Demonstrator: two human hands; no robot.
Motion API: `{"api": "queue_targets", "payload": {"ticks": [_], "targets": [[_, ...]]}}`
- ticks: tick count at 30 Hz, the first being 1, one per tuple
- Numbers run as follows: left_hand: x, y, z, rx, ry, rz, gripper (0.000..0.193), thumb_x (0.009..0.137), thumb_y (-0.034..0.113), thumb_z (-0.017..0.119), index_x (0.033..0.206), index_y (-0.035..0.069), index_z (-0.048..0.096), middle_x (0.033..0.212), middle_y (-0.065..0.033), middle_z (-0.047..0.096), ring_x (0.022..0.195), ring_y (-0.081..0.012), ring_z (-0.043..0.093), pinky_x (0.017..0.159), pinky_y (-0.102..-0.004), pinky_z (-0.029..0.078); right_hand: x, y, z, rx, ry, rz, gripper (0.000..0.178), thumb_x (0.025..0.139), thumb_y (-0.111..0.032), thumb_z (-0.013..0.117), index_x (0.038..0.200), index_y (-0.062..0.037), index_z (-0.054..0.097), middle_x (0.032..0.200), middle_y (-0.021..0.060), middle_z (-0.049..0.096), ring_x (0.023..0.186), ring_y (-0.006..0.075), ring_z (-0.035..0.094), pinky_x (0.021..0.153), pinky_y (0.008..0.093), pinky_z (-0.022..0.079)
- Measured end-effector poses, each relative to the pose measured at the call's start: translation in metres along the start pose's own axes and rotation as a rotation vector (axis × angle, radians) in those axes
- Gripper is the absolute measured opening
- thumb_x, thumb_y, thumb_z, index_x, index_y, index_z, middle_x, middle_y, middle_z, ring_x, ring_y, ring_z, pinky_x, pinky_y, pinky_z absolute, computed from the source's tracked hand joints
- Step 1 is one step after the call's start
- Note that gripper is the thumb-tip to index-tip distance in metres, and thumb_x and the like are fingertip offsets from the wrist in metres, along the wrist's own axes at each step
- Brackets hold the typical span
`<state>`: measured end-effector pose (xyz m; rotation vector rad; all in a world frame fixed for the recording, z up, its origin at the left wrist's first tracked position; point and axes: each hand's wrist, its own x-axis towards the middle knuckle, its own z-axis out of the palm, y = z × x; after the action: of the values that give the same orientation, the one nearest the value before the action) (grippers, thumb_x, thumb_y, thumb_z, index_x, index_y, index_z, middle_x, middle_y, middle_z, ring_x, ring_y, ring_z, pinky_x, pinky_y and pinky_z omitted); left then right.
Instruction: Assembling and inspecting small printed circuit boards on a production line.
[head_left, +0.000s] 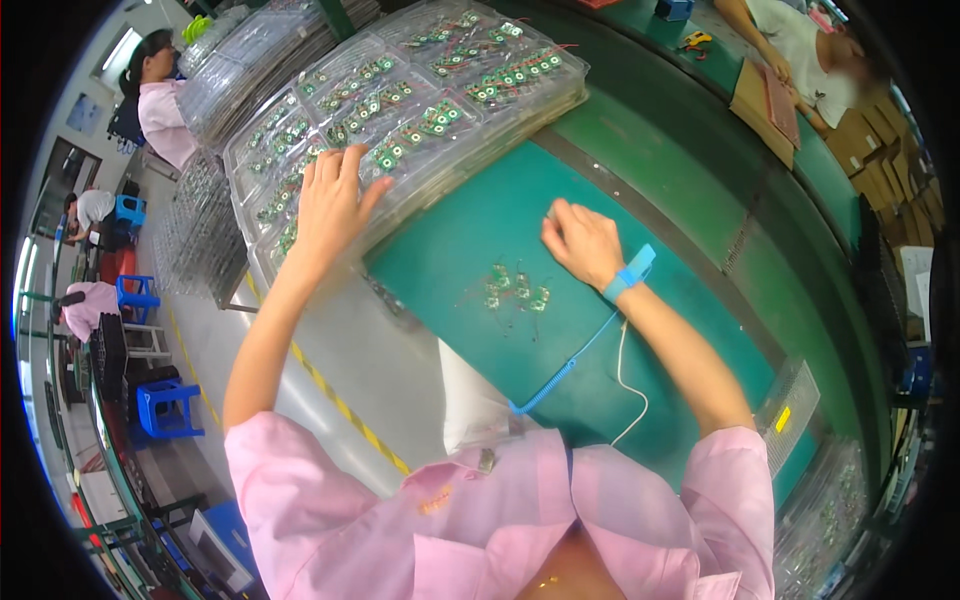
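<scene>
- We see the left hand [337, 205] at the near side of a clear compartmented tray [475, 128], its fingers extended and the thumb held apart; it grasps nothing that we can see, and we cannot tell whether its fingertips touch the boards or tray.
- We see the right hand [583, 240] above the green work surface [450, 235], its fingers curled inward; we cannot tell whether anything is pinched inside them.
- We find small green circuit boards [522, 287] with thin wires in a loose cluster on that surface, nearer to us than the right hand and to its left; more wired boards [392, 153] lie in rows in the tray, which tops a stack.
- We note a blue wristband [630, 275] on the right wrist, with a blue coiled cord [550, 385] running near and left; a white cable [640, 390] curves beside it.
- We see a person in pink [165, 120] at far left; a person in white [800, 50] sits at far right.
</scene>
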<state>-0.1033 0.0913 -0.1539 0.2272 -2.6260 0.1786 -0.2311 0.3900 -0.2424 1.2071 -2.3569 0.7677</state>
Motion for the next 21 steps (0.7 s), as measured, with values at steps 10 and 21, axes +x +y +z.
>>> {"api": "queue_targets", "payload": {"ticks": [10, 21], "targets": [[-0.019, 0.047, 0.030, 0.204, 0.046, 0.152, 0.046, 0.075, 0.031, 0.067, 0.106, 0.001, 0.050, 0.088, -0.0114, 0.052, 0.086, -0.0258, 0.050, 0.081, -0.0353, 0.040, 0.000, 0.006, 0.004, 0.002, 0.045, -0.049, 0.014, 0.078, -0.013, 0.059, 0.076, -0.0080, 0.046, 0.060, 0.0042, 0.051, 0.055, 0.0228, 0.055, 0.053, 0.0325, 0.044], [-0.020, 0.055, 0.041, 0.388, 0.082, 0.124, 0.044, 0.072, 0.025, 0.067, 0.102, 0.000, 0.049, 0.083, -0.0104, 0.050, 0.085, -0.0245, 0.049, 0.081, -0.0343, 0.039, -0.016, -0.003, -0.008, -0.003, -0.147, 0.072, 0.014, 0.085, -0.020, 0.051, 0.087, -0.0070, 0.047, 0.075, 0.0091, 0.057, 0.071, 0.0277, 0.058, 0.068, 0.0377, 0.046]]}}
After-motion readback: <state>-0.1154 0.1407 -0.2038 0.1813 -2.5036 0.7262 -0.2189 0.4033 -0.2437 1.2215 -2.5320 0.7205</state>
